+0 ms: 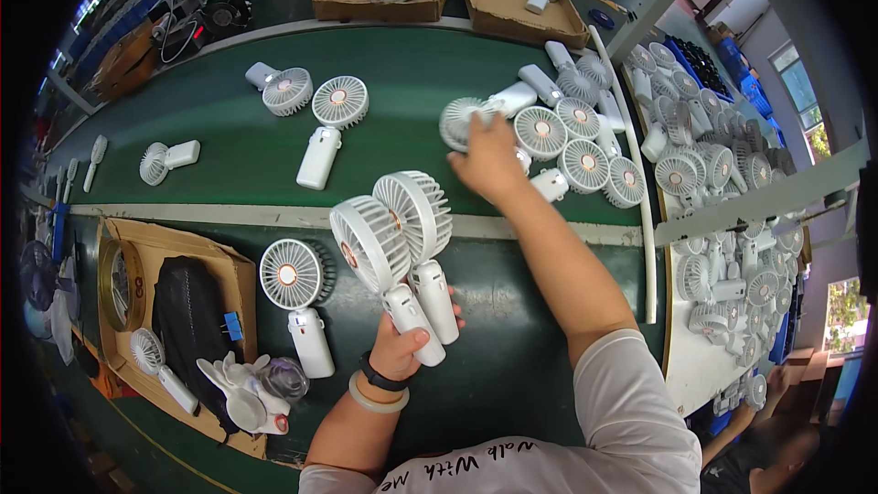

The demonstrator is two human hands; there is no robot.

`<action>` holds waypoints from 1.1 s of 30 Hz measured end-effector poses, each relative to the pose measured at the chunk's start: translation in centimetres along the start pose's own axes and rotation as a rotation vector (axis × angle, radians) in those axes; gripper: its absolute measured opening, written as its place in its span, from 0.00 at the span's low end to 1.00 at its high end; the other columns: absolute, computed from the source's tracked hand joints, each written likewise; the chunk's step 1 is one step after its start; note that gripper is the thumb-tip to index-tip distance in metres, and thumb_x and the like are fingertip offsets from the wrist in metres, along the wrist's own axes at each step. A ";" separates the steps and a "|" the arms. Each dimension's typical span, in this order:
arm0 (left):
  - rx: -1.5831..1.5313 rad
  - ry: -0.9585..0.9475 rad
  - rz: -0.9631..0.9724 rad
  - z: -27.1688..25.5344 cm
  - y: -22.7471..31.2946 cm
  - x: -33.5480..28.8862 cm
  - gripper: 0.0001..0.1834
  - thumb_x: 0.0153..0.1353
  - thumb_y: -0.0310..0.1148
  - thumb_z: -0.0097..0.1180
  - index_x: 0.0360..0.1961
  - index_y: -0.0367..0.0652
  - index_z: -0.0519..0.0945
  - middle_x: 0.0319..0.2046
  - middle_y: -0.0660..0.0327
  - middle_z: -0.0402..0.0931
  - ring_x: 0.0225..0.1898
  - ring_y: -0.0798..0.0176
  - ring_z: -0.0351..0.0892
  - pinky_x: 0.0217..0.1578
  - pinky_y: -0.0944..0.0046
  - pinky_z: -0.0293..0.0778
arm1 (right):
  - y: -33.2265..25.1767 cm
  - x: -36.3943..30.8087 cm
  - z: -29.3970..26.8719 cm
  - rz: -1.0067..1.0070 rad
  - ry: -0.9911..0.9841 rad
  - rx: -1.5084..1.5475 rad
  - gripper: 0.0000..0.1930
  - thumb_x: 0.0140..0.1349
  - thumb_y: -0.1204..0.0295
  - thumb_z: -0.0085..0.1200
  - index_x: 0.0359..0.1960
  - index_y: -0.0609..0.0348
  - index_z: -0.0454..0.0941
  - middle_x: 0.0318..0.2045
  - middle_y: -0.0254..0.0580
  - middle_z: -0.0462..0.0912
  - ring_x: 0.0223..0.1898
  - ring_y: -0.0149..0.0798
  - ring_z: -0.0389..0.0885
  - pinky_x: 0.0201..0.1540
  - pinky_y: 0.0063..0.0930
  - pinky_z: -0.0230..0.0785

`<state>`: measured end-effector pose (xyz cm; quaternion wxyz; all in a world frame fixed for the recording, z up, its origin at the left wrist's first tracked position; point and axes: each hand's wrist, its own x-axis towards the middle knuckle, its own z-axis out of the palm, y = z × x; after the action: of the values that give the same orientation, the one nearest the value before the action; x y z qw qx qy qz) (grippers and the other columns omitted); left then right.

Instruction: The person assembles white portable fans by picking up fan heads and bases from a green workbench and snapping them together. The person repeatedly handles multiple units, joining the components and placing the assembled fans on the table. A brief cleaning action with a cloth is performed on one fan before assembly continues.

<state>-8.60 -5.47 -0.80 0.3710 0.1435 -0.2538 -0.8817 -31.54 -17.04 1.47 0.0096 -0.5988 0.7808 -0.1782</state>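
Observation:
My left hand point(399, 348), with a dark watch and a pale bangle at the wrist, is closed around the handles of two white handheld fans point(373, 242). Their round heads point up and overlap. Across the belt, my right hand point(494, 157) has its fingers closed at the neck of another white handheld fan point(457, 124), slightly blurred. That fan lies beside a cluster of similar fans point(583, 165) at the belt's right end. One more fan point(311, 343) lies on the near worktop, left of my left hand.
Other fans point(317, 157) lie spread on the green belt point(219, 165). At the near left, a cardboard box point(233, 279) holds a tape roll and black pouch. Two cardboard trays point(343, 2) stand beyond the belt. A white rail point(647, 247) borders a fan-covered table at right. Other people work nearby.

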 end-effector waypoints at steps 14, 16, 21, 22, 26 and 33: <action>-0.059 0.064 0.068 0.0 0.3 0.0 0.42 0.43 0.33 0.67 0.58 0.41 0.58 0.49 0.51 0.67 0.47 0.53 0.74 0.45 0.53 0.76 | -0.1 1.3 0.0 -0.034 -0.436 0.795 0.27 0.57 0.65 0.53 0.58 0.59 0.61 0.46 0.49 0.74 0.39 0.42 0.77 0.40 0.36 0.72; -0.072 0.072 0.098 0.0 0.3 -0.1 0.42 0.43 0.33 0.66 0.58 0.42 0.58 0.49 0.51 0.67 0.47 0.53 0.74 0.45 0.53 0.76 | -1.3 -2.0 -2.4 0.176 -0.556 1.455 0.24 0.61 0.65 0.48 0.56 0.63 0.61 0.44 0.48 0.75 0.33 0.37 0.78 0.34 0.31 0.74; -0.057 0.079 0.132 0.1 0.3 0.1 0.41 0.43 0.32 0.66 0.58 0.45 0.58 0.49 0.51 0.67 0.47 0.53 0.74 0.44 0.53 0.76 | -2.2 -8.4 -6.3 0.157 -0.364 1.531 0.22 0.55 0.71 0.53 0.51 0.66 0.65 0.36 0.43 0.77 0.30 0.35 0.80 0.32 0.27 0.77; -0.044 0.078 0.137 0.0 0.3 0.0 0.42 0.43 0.32 0.66 0.59 0.46 0.57 0.49 0.51 0.67 0.48 0.54 0.73 0.45 0.52 0.76 | -2.4 -9.2 -7.1 0.167 -0.341 1.508 0.22 0.55 0.73 0.53 0.52 0.66 0.65 0.36 0.42 0.78 0.32 0.36 0.81 0.36 0.28 0.76; 0.032 0.074 0.140 0.0 0.2 0.0 0.46 0.45 0.35 0.64 0.63 0.51 0.51 0.50 0.54 0.64 0.48 0.56 0.72 0.45 0.53 0.75 | -2.3 -10.9 -7.6 0.115 -0.279 1.537 0.24 0.54 0.75 0.53 0.54 0.64 0.64 0.40 0.44 0.78 0.38 0.38 0.81 0.43 0.32 0.73; 0.014 0.061 0.135 -0.1 0.1 0.0 0.46 0.42 0.30 0.62 0.63 0.49 0.52 0.51 0.54 0.65 0.50 0.57 0.70 0.48 0.52 0.73 | -2.9 -12.3 -7.6 0.161 -0.184 1.515 0.24 0.54 0.76 0.51 0.54 0.64 0.63 0.41 0.44 0.78 0.40 0.38 0.80 0.44 0.32 0.73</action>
<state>-8.50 -5.53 -0.84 0.4361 0.1554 -0.2575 -0.8481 -27.08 -4.10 6.98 0.4955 -0.3823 0.4824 -0.6128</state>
